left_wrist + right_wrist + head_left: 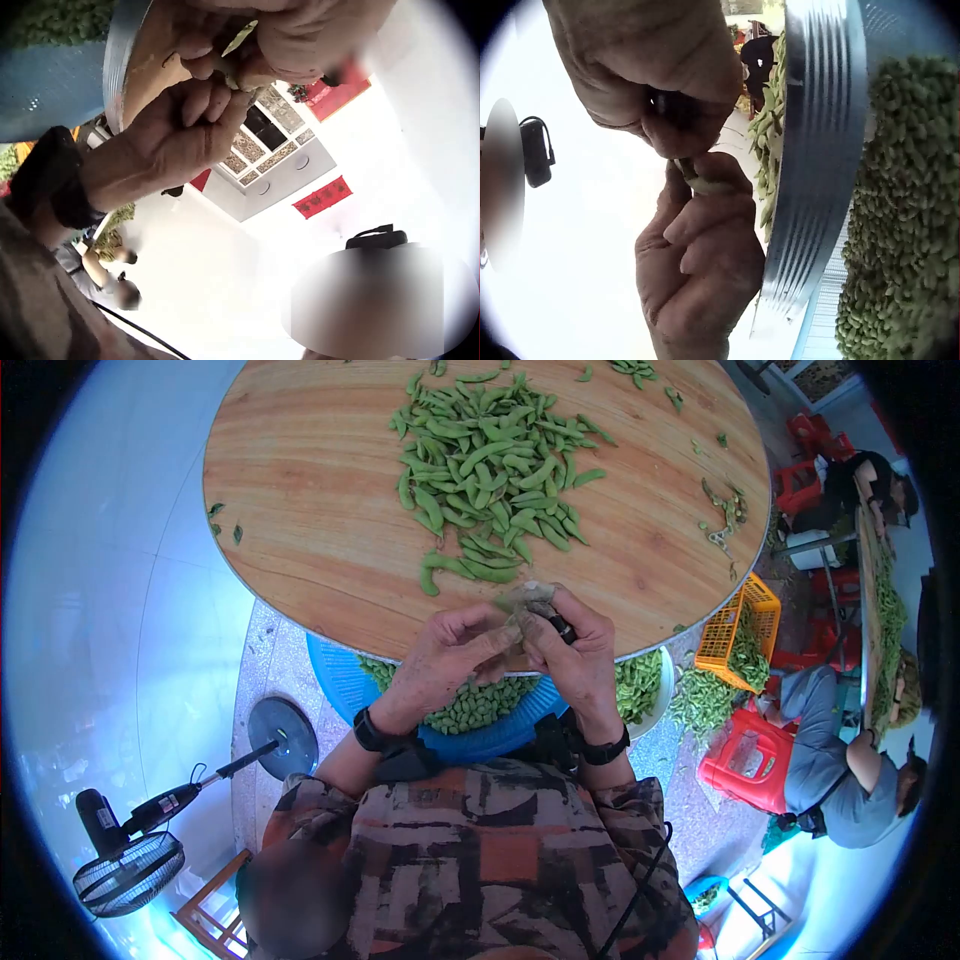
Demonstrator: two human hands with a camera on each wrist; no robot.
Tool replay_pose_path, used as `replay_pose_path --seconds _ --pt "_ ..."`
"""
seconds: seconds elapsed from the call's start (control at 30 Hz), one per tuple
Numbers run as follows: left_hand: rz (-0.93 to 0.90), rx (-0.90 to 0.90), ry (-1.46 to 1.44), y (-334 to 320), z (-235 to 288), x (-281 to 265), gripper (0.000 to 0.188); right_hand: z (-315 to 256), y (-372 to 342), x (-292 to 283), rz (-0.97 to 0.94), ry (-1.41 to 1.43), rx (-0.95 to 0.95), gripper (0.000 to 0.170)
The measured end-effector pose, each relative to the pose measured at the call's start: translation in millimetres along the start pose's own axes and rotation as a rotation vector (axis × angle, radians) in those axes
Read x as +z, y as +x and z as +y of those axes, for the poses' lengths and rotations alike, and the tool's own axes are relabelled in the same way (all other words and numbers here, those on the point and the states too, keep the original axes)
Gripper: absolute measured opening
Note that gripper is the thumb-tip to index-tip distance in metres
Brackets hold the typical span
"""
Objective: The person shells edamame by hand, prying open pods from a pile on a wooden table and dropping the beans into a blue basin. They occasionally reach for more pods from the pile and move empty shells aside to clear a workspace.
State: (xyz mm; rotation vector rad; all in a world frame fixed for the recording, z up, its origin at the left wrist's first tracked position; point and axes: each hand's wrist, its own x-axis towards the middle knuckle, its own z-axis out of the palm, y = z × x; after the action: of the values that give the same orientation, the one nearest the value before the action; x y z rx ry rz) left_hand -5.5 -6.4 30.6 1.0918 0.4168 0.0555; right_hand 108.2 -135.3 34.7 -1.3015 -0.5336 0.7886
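Both hands meet at the near edge of the round wooden table (310, 540). My left hand (440, 660) pinches a green bean pod (702, 184) between its thumb and fingers. My right hand (578, 660) is curled round a small black tool (553, 620), its fingertips right at the pod's end. Most of that tool is hidden inside the fist, and I cannot tell its kind. A heap of green bean pods (490, 460) lies on the table just beyond the hands. Below them, a blue basin (335, 675) holds many small green pods or beans (907, 210).
A pale basin (665, 685) of pods stands at the right, beside a yellow crate (768, 600) and a red stool (740, 760). Scraps (728, 515) lie on the table's right side. A fan (130, 870) stands at left. Other people (845, 760) sit at a table far right.
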Motion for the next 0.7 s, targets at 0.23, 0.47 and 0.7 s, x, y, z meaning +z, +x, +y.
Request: replay_pose_path --seconds 0.23,0.47,0.7 --pt "-0.154 -0.025 -0.417 3 -17 -6 0.022 -11 -9 6 0.057 -0.527 -0.398 0.023" --pt "-0.153 0.043 -0.586 6 -41 -2 0.032 -4 -10 13 0.113 -0.760 -0.675 0.021" --pt "-0.096 0.016 -0.263 -5 -18 8 0.018 2 -1 -6 0.225 -0.477 -0.396 0.021"
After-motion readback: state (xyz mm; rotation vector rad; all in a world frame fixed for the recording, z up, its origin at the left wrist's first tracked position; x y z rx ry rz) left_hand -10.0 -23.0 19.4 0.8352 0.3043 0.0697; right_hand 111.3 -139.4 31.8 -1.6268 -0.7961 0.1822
